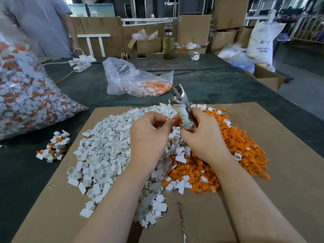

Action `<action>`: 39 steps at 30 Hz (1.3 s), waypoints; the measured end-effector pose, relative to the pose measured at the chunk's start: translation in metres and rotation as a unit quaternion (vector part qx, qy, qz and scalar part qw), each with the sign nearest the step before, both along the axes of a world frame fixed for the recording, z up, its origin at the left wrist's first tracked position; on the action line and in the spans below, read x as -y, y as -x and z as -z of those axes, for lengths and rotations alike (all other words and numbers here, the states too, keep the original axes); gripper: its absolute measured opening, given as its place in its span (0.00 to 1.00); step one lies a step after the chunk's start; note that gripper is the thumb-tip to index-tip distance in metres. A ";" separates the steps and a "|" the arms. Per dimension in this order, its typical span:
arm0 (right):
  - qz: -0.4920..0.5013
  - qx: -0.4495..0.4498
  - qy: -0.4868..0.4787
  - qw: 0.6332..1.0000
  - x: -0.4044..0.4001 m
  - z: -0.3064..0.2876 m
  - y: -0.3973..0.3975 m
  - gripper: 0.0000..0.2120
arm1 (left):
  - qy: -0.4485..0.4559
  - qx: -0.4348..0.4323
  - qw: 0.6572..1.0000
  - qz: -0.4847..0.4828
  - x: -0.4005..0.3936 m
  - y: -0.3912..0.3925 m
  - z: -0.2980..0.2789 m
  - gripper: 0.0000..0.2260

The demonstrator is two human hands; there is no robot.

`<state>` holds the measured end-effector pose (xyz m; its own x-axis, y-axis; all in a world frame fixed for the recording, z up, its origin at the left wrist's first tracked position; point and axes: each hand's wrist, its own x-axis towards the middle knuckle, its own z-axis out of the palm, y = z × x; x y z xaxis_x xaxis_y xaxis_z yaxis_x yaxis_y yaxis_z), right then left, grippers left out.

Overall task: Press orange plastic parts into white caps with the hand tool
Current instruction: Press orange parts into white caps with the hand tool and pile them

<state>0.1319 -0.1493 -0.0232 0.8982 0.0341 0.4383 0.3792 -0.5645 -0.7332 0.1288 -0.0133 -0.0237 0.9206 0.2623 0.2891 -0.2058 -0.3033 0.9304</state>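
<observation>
A heap of white caps [105,151] lies on the left of a cardboard sheet [284,155], and a heap of orange plastic parts [242,146] lies on the right. My right hand [199,135] grips the metal hand tool [180,100] by its tape-wrapped handle, jaws pointing up and away. My left hand [150,132] pinches a small white and orange piece [172,120] right beside the tool's handle. Both hands hover above the middle of the heaps.
A small pile of assembled pieces [54,148] lies on the dark table to the left. A big clear bag of assembled pieces [26,95] fills the far left; a smaller open bag [140,79] lies behind. A person [43,23] stands at back left. Boxes and a bottle [168,44] stand behind.
</observation>
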 end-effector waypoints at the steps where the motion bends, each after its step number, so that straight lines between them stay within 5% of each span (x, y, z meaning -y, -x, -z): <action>1: -0.008 -0.007 -0.008 1.000 0.001 -0.001 0.001 0.09 | 0.018 -0.006 1.000 0.005 -0.001 0.000 0.000 0.05; 13: -0.116 -0.145 0.006 0.983 0.023 -0.013 0.006 0.09 | 0.197 0.012 0.979 0.049 -0.008 -0.004 -0.005 0.03; 39: -0.168 -0.179 0.039 0.969 0.016 -0.010 0.007 0.09 | 0.217 0.050 0.969 0.102 -0.014 -0.003 -0.005 0.04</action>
<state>0.1253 -0.1651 -0.0136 0.9248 0.3708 0.0847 0.2801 -0.5133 -0.8112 0.1317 0.0003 -0.0191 0.9390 0.1941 0.2838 -0.3170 0.1689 0.9333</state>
